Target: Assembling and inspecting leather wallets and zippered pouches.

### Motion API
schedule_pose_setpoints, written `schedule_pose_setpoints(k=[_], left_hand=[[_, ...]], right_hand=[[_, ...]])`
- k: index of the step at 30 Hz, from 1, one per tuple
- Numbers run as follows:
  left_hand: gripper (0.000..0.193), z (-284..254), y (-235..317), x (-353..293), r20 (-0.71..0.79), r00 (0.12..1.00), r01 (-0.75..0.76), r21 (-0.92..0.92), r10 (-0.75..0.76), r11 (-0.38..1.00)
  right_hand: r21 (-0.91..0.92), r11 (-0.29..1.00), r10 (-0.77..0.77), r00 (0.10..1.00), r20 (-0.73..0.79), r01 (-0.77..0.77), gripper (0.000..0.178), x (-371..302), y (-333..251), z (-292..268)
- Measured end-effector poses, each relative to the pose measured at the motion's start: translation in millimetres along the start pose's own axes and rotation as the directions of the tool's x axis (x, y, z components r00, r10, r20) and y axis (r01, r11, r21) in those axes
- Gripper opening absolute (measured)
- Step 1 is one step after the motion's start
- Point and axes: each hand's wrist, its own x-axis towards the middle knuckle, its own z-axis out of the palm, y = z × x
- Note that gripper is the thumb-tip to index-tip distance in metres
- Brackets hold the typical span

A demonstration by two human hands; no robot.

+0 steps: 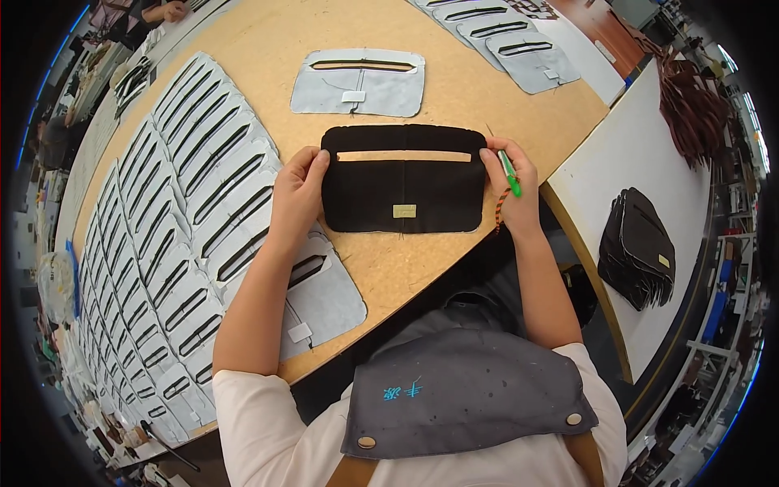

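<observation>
A black fabric panel (365, 188) with rounded corners is stretched between my two hands above the wooden table. A long slot runs across its upper part, and a small gold label (404, 211) sits near its lower edge. My left hand (300, 183) pinches the panel's left edge near the top. My right hand (514, 180) grips the right edge, and a small green-handled tool (509, 172) with a striped cord (499, 213) is tucked in the same hand. Just beyond lies a grey-backed panel (324, 93) with a similar slot and a white tag.
Overlapping rows of grey slotted panels (182, 304) cover the table's left side. More grey panels (527, 73) lie at the far right. On a white side table (649, 341) rest a stack of black panels (637, 252) and brown strips (690, 105). Another person's hand (173, 11) shows at far left.
</observation>
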Motion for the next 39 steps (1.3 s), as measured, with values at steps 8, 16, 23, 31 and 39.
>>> schedule_pose_setpoints(k=[8,16,23,31,39], left_hand=[[0.02,-1,6,-1,0.108,0.989,0.121,-0.172,-0.104,0.978],[0.016,0,6,-3,0.121,0.99,0.094,-0.179,-0.073,0.979],[0.017,5,-8,-5,0.008,0.984,-0.18,0.079,0.18,0.981],[0.019,5,2,-4,0.043,0.998,-0.037,-0.086,0.041,0.996],[0.019,-4,-1,-3,0.09,0.993,0.086,-0.142,-0.073,0.986]], right_hand=[[0.023,1.0,-0.016,1.0,0.007,0.016,0.014,-1,0,-3],[0.054,0.998,-0.021,1.0,-0.004,0.021,0.013,-3,6,-1],[0.063,0.998,-0.027,1.0,-0.004,0.027,0.013,-4,3,0],[0.1,0.995,-0.005,1.0,-0.012,0.006,0.014,-2,4,-3],[0.076,0.995,-0.058,0.998,-0.034,0.06,0.015,-4,6,-4]])
